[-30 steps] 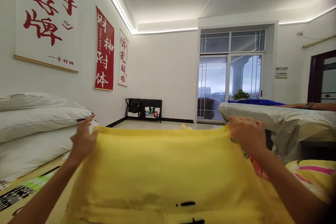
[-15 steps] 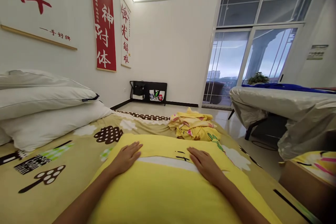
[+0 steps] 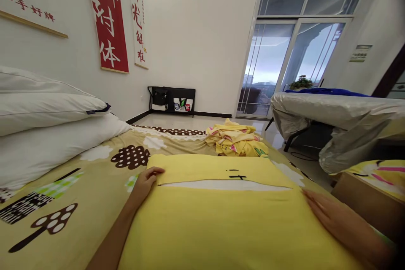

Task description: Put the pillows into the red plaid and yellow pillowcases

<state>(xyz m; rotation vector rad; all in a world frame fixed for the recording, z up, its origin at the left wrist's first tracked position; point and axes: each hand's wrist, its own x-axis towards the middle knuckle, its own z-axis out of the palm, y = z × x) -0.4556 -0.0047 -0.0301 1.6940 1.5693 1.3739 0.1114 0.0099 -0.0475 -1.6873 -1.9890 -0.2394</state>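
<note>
A yellow pillow in a yellow case [image 3: 228, 219] lies in front of me on the patterned bedsheet [image 3: 79, 194], with a white strip showing at the case's flap. My left hand [image 3: 144, 183] rests at the pillow's left edge near the flap, fingers curled against the fabric. My right hand [image 3: 329, 213] lies flat with fingers stretched on the pillow's right edge. A crumpled yellow cloth [image 3: 236, 141] sits beyond the pillow toward the foot of the bed.
Two white pillows [image 3: 47, 126] are stacked at the left against the wall. A second bed with a grey cover [image 3: 335, 114] stands to the right across a gap of floor. A wooden edge [image 3: 363, 202] lies at the near right. Glass doors are behind.
The pillow came down from being held up onto the bed. Both hands then slid from its middle outward to its left and right edges.
</note>
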